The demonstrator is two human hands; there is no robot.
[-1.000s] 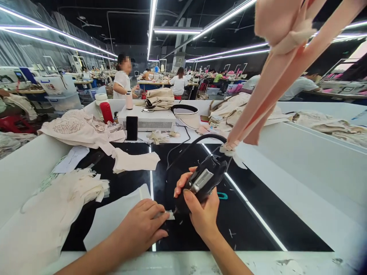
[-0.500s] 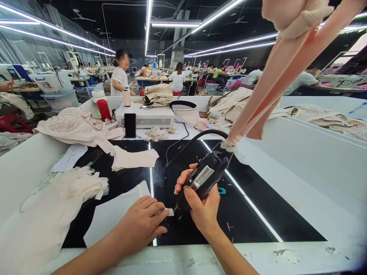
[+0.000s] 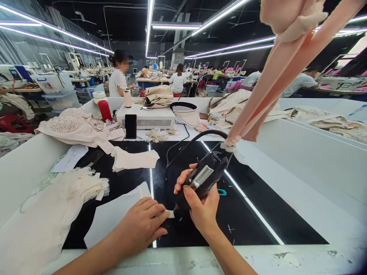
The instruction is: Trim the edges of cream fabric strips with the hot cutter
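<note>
My right hand [image 3: 202, 202] is wrapped round a black corded hand tool [image 3: 210, 168] with a metal plate on its side. Pale pink fabric strips [image 3: 255, 88], tied to its cord end, run up out of view. The tool's lower tip points down toward a narrow white strip end [image 3: 170, 214]; whether they touch I cannot tell. This strip end sticks out from under the fingers of my left hand [image 3: 146, 219], which are closed and press it on the black surface. A white fabric piece [image 3: 114, 214] lies flat beneath and behind that hand.
A heap of cream fabric pieces [image 3: 57, 206] lies at left, with a cream bra [image 3: 69, 124] behind. A phone [image 3: 131, 126] leans on a white vented box [image 3: 151, 117]. A teal clip [image 3: 221, 192] lies right of the tool. White side walls [image 3: 315, 160] border the table.
Both hands and the tool stay almost in place; the view shifts slightly. In the background, a person in a white top has turned and moved a little.
</note>
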